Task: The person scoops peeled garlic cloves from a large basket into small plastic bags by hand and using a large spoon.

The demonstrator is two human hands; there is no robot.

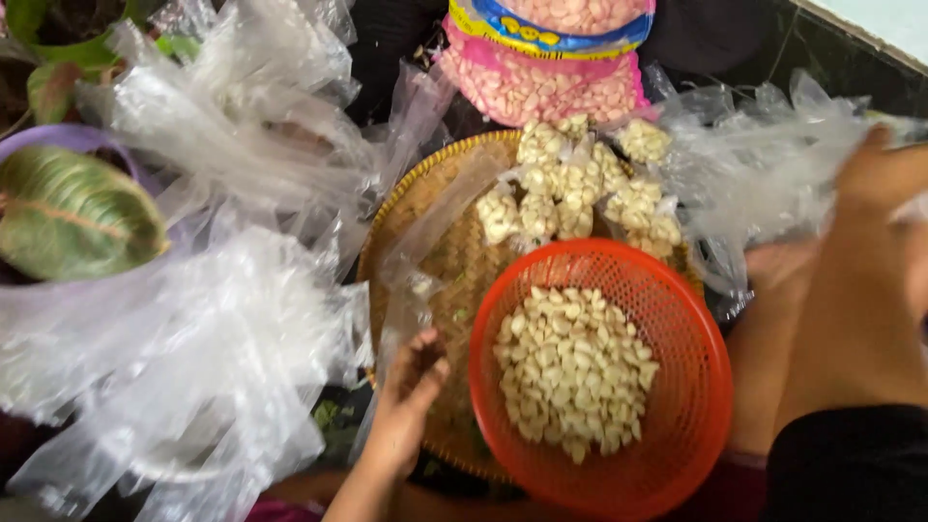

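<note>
**Peeled garlic, bags and baskets under your hands**

Head view: your left hand (411,382) rests on the woven bamboo tray (440,208), fingers loosely curled around the lower end of a clear plastic bag (425,246), just beside the red mesh basket (677,387). The basket stands on the tray and holds loose peeled garlic cloves (572,372). Behind it lie small clear packets of garlic (580,184), piled on the tray's far side. Beyond them sits a pink net sack (541,92) of cloves, with a blue-and-yellow banded bag (551,34) on top. Your right hand (884,179) is blurred at the right edge against crumpled clear plastic (764,164); you cannot tell its grip. Loose clear bags (193,319) heap at the left.
</note>
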